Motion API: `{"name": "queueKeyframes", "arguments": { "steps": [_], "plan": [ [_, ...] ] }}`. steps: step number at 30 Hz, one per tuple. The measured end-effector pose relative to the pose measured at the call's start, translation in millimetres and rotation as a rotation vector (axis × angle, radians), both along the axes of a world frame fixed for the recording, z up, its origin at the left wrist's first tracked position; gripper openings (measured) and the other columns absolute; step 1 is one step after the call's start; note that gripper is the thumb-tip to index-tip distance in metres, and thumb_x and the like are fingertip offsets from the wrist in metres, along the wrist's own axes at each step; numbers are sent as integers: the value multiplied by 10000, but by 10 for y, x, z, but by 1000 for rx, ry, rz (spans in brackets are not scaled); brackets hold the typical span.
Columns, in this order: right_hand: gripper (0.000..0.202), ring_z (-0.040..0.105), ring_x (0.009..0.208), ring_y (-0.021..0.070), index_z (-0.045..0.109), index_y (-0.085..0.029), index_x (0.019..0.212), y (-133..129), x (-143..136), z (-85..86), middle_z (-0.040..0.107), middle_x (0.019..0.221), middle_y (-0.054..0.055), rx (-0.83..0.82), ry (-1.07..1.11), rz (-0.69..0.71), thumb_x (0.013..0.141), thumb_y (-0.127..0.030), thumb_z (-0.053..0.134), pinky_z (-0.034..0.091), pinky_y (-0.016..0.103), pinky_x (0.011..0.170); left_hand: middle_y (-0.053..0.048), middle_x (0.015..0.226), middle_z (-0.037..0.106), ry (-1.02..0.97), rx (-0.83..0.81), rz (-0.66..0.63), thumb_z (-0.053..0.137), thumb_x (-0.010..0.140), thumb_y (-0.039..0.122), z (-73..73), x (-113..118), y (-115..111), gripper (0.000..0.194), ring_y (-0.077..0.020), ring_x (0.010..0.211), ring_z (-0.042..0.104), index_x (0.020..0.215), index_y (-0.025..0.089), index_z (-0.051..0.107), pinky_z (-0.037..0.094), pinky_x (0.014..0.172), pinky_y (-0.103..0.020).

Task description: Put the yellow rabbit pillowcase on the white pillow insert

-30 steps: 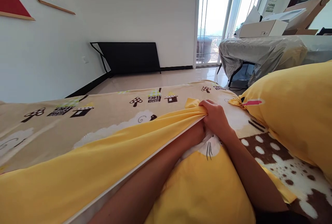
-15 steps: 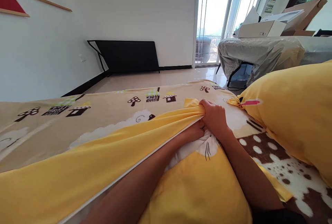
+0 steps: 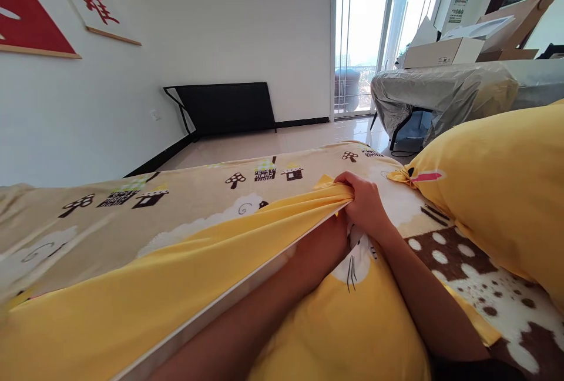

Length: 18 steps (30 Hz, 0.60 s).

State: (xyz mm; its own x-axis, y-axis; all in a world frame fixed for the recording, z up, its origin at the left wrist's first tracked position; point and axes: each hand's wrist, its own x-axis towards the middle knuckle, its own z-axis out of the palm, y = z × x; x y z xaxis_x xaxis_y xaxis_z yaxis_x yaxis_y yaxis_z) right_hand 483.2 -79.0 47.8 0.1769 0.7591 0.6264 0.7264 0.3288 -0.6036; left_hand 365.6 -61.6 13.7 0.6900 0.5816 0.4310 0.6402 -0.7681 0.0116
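Head view looks down along both forearms onto a bed (image 3: 132, 222) covered by a patterned beige sheet. Across it lies a yellow pillowcase (image 3: 154, 287), its open edge with a pale zip band running diagonally from lower left up to the far corner. At that corner the right hand (image 3: 365, 204) has its grip clamped on a bunched fold of the yellow cloth, fingers curled over the top of the gather. The left hand goes in under the raised flap and is hidden inside the case; only its forearm (image 3: 273, 304) shows, so whether that grip is closed or spread I cannot tell. Beneath the arms the case bulges over a pillow (image 3: 348, 322) with a white patch and whisker marks, partly inside.

Judging by the fine creases radiating from the pinch, the fabric is thin, soft and limp, light, and not slippery; it will sag wherever it is not held and stretch taut between two holds. The filling looks springy and bulky rather than heavy. Nothing here seems fragile, though the zip edge could snag. The best holds look like the corner seam, where cloth gathers thickly, and the hem beside the zip.

A second yellow pillow (image 3: 497, 193) rests at the right, and a plastic-draped desk (image 3: 445, 90) with boxes stands by the glass doors
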Motion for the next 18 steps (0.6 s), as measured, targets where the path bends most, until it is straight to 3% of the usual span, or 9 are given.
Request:
{"name": "queueKeyframes", "arguments": {
  "steps": [5,10,15,18],
  "plan": [
    [339,537,662,153,574,-185,778,89,64,-49,645,726,-2,-41,27,21,500,-117,392,378,239,633,-134,1156,621,-79,-164,-96,410,885,299,46,-12,20,354,-275,1082,583,1192,166,527,460,948,-427],
    [301,510,630,142,568,-184,746,117,136,-75,620,678,-11,-46,-29,20,500,-110,412,349,232,607,-120,1218,583,-234,-195,-112,456,875,393,71,-11,-8,431,-269,1220,484,1252,185,486,401,1031,-404],
    [299,504,632,137,572,-185,764,108,155,-76,625,701,-9,-52,-61,3,510,-111,433,341,227,605,-122,1252,562,-220,-260,-38,469,809,235,76,-35,-13,422,-289,1200,496,1225,176,505,412,1024,-434],
    [291,497,627,134,563,-185,753,106,142,-74,613,690,-16,-63,-52,22,497,-121,440,341,224,603,-106,1237,576,-243,-286,-84,470,812,247,25,-25,50,422,-277,1202,495,1228,188,504,396,1047,-436]
  ]
}}
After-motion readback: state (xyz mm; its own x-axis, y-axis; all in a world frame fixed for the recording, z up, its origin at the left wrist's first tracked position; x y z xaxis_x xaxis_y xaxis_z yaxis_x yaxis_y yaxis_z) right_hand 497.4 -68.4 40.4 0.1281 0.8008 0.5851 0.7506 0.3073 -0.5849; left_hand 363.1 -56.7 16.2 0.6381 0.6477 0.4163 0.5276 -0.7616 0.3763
